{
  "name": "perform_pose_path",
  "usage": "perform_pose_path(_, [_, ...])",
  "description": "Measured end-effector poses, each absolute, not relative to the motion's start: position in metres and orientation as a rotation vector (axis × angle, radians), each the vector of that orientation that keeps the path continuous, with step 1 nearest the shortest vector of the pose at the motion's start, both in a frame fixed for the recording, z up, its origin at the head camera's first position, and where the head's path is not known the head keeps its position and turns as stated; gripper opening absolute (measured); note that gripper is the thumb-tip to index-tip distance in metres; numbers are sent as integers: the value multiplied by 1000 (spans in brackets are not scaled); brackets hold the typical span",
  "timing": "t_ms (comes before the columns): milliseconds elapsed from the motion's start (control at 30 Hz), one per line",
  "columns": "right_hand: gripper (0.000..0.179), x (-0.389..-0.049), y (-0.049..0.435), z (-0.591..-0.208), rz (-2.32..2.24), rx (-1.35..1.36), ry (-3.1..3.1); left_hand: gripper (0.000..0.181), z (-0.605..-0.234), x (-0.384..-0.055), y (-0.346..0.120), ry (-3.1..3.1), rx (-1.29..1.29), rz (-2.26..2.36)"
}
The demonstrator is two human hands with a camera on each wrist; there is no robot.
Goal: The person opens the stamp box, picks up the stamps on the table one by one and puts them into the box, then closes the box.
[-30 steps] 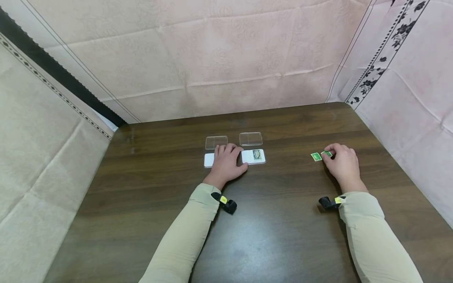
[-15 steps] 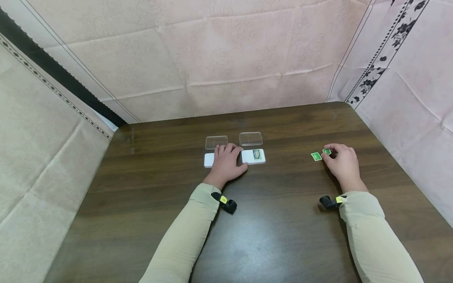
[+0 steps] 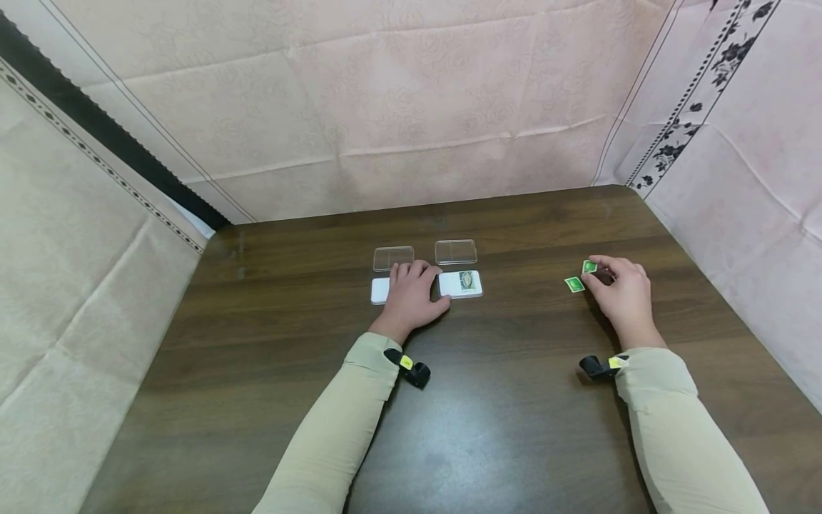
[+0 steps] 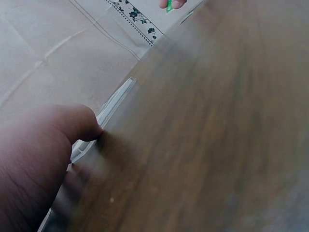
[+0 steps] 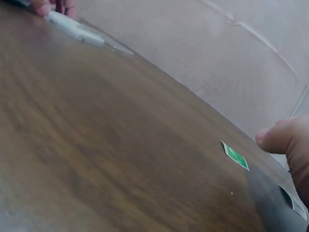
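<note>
My left hand (image 3: 412, 298) spans the left end of a shallow clear case with a white filling (image 3: 452, 285), its index fingertip at the far corner and its thumb at the near edge. A green stamp (image 3: 467, 280) lies on that case's right part. Partly hidden beneath the hand is a second white-filled case (image 3: 379, 291). On the right, my right hand (image 3: 623, 291) pinches a small green stamp (image 3: 589, 266) with a pale border between thumb and index finger. Another green stamp (image 3: 574, 285) lies on the table just left of it, visible also in the right wrist view as a green stamp (image 5: 235, 156).
Two clear plastic lids, the left lid (image 3: 393, 258) and the right lid (image 3: 455, 251), lie behind the cases. The brown wooden table (image 3: 308, 392) ends at a pale cloth backdrop (image 3: 411, 107). A pale slip (image 5: 293, 205) shows below the right thumb in the right wrist view.
My right hand has raised its pinched stamp and tilted it up, bringing it away to the far side of the stamp on the table. The left hand stays where it was.
</note>
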State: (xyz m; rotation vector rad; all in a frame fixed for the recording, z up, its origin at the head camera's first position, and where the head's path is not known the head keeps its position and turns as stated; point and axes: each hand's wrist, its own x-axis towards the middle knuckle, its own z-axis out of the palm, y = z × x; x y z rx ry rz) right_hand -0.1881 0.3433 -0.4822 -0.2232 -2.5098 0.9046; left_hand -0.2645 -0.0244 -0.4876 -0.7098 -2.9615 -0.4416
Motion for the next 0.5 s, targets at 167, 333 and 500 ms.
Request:
perform_pose_path(167, [34, -190, 334, -482, 918, -186, -2480, 59, -488, -264, -25, -2966, -711, -431])
perform_pose_path(333, [30, -195, 321, -484, 925, -113, -2457, 59, -487, -264, -25, -2970, -711, -428])
perform_pose_path(500, [26, -201, 303, -488, 929, -19, -2462, 59, -486, -263, -25, -2967, -709, -442])
